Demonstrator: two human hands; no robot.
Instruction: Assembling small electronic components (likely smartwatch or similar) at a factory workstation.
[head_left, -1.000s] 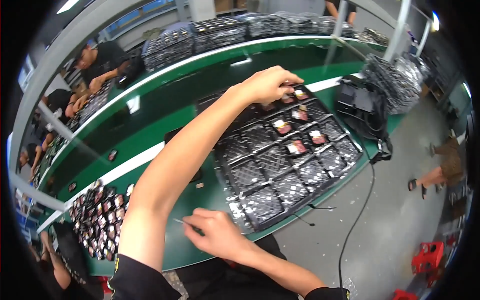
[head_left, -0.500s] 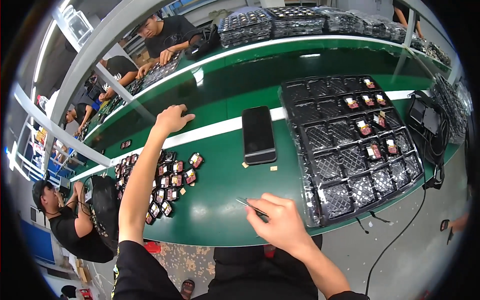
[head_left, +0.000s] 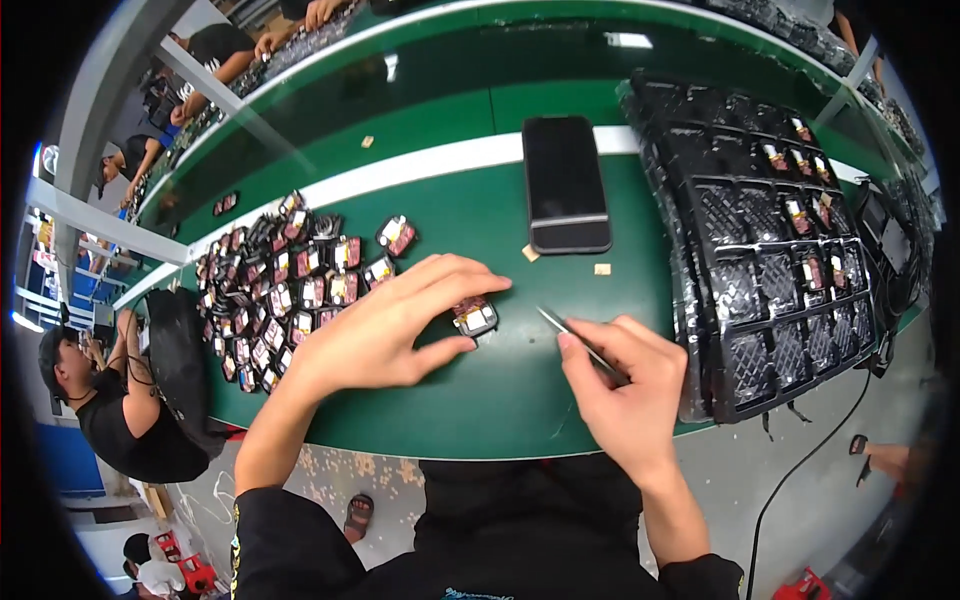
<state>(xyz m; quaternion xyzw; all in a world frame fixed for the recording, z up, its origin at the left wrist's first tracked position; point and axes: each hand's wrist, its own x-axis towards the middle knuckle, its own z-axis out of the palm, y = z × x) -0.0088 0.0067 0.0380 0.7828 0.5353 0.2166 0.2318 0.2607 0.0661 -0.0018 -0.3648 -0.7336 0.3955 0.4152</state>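
- Left hand [head_left: 385, 330] lay flat on the green bench [head_left: 480, 400], fingers spread, fingertips touching a small part [head_left: 475, 317].
- Right hand [head_left: 625, 390] pinched tweezers [head_left: 580, 345], tip just beside that part.
- Pile of parts [head_left: 290, 285] sat left; black tray [head_left: 780, 240] right.

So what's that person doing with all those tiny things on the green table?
The person's left hand rests its fingers on one small part on the green table. The right hand holds thin tweezers pointed toward it. A pile of similar parts lies to the left, a black tray to the right, and a phone beyond.
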